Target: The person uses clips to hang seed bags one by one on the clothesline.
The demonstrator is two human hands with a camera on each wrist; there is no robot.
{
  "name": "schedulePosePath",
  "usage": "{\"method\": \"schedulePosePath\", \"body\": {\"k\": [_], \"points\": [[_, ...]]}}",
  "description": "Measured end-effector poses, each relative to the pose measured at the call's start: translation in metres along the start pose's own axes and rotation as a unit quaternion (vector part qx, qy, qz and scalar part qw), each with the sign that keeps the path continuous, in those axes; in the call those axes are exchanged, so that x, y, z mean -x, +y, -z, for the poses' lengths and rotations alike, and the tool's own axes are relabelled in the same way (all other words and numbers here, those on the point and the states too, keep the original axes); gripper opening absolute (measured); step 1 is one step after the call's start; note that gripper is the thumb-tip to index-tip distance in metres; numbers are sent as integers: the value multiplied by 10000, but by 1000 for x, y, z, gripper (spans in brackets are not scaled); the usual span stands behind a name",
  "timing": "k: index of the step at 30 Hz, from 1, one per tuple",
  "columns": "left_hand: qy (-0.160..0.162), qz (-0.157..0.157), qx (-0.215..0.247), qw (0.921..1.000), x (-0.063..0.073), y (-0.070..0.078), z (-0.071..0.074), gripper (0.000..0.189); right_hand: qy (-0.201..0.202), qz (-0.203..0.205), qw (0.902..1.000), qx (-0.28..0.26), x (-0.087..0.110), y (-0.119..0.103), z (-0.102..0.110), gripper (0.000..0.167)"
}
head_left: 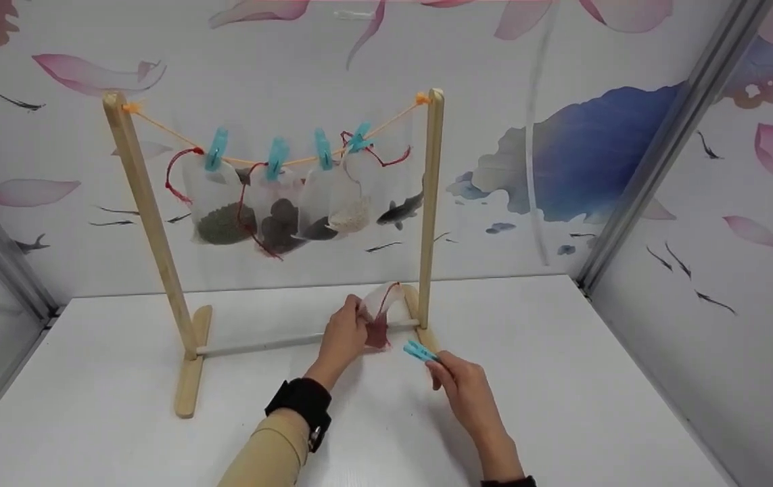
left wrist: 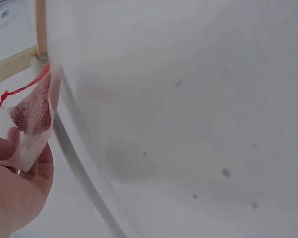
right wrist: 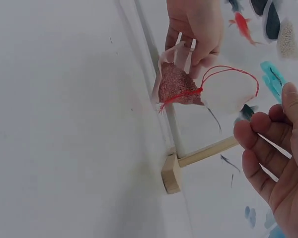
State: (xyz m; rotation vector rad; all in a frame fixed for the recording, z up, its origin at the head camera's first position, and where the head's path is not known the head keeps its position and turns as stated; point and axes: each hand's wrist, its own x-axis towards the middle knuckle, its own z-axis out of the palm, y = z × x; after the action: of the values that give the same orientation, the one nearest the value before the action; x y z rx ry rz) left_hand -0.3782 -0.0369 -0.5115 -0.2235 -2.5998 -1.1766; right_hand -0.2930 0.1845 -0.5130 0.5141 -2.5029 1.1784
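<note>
My left hand point(head_left: 343, 336) pinches the edge of a thin white drawstring bag point(head_left: 377, 325) with dark red contents and a red cord. In the right wrist view the bag point(right wrist: 179, 87) hangs below the fingers, its red stuff gathered at one end. My right hand point(head_left: 465, 385) holds a blue clothespin point(head_left: 420, 350) between thumb and fingers, a little right of the bag and apart from it. Above, several filled white bags point(head_left: 224, 203) hang from an orange string point(head_left: 173, 130), fixed by blue clothespins point(head_left: 278, 157).
The string runs between two wooden posts point(head_left: 432, 203) on wooden feet point(head_left: 186, 389). A pale rod point(head_left: 261, 343) joins the posts low down, close to my left hand. A white table point(head_left: 548, 379) lies beneath. Printed wall panels point(head_left: 494, 257) stand behind and at the sides.
</note>
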Motion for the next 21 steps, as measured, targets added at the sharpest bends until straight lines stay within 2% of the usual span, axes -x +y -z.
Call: {"method": "schedulePosePath", "body": {"k": [2,6,10,13,16,18,21], "points": [[-177,41,169,9997,-3,8,11,13,160,125,9998,69,-4,-6,6,23],[-425,-12,115,9990,-9,28,36,13,440,553,9965,444,-23,-22,30,19],[-469,-532,-304,9970,-17,55,61,16,645,1290,9852,922,-62,-49,67,19],[-534,-1083,-666,9904,-23,83,80,18,861,2062,9657,1325,-97,-73,96,20],[-463,-1610,-1111,9796,-30,112,98,19,968,2686,9418,1772,-133,-100,121,21],[-204,-1963,-1458,9694,-37,131,109,19,936,2906,9281,2130,-155,-121,136,23],[389,-2303,-2024,9510,-49,160,123,20,766,2932,9115,2781,-184,-154,156,27]]}}
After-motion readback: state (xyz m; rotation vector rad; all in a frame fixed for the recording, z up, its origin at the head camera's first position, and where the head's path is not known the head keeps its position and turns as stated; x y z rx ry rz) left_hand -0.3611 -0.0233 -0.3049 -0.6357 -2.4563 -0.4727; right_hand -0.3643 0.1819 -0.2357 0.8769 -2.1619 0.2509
